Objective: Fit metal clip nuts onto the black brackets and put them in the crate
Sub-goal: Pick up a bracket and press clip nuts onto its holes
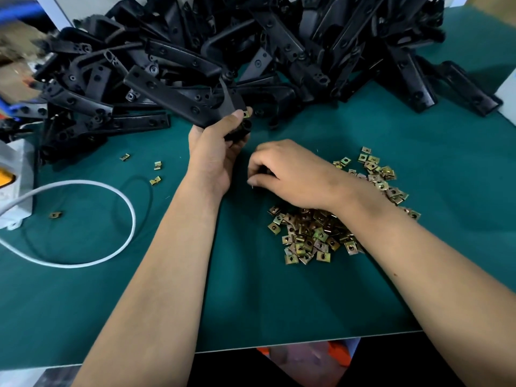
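A black bracket (178, 100) is held up over the far middle of the green desk (279, 297), its near end wrapped in the grip of the left hand (216, 152), whose thumb presses a brass-coloured clip nut (246, 114) against the bracket's tip. Just to the right, the right hand (290, 171) lies knuckles up on the desk with its fingers curled under; whether they pinch a nut cannot be told. Its wrist and forearm lie across a heap of loose clip nuts (310, 238), hiding the heap's middle. Behind both hands a large tangled pile of black brackets (293, 48) fills the far side of the desk. To the left lie a few stray clip nuts (155, 180), a looped white cable (117, 196) and a grey box (16, 185) at the desk's edge.
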The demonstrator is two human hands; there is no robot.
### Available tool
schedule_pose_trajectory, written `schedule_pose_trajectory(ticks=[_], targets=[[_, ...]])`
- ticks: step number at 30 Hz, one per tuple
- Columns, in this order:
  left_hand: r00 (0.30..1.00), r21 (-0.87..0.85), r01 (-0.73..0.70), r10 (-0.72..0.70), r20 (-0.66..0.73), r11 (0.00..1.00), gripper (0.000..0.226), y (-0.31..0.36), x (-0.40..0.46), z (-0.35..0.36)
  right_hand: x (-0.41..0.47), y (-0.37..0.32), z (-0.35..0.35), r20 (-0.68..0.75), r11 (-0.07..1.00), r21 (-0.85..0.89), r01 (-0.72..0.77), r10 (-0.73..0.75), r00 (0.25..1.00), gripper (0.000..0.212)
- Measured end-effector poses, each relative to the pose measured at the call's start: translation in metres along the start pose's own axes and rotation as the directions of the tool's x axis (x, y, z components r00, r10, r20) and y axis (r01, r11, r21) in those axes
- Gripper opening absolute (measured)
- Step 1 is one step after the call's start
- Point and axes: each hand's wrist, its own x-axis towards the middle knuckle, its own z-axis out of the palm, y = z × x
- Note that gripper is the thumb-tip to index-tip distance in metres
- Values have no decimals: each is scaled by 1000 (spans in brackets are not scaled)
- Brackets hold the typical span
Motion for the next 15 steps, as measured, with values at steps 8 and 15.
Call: schedule_pose_trajectory(ticks=[8, 15], targets=[[995, 53, 21, -26, 93, 998, 22, -1, -5, 5, 2, 13, 1, -358, 965, 251, -79, 169, 918, 16], [987, 33, 110, -113, 115, 993, 52, 4, -10, 7, 3, 27, -2, -399, 761, 643, -86, 428, 811, 16]])
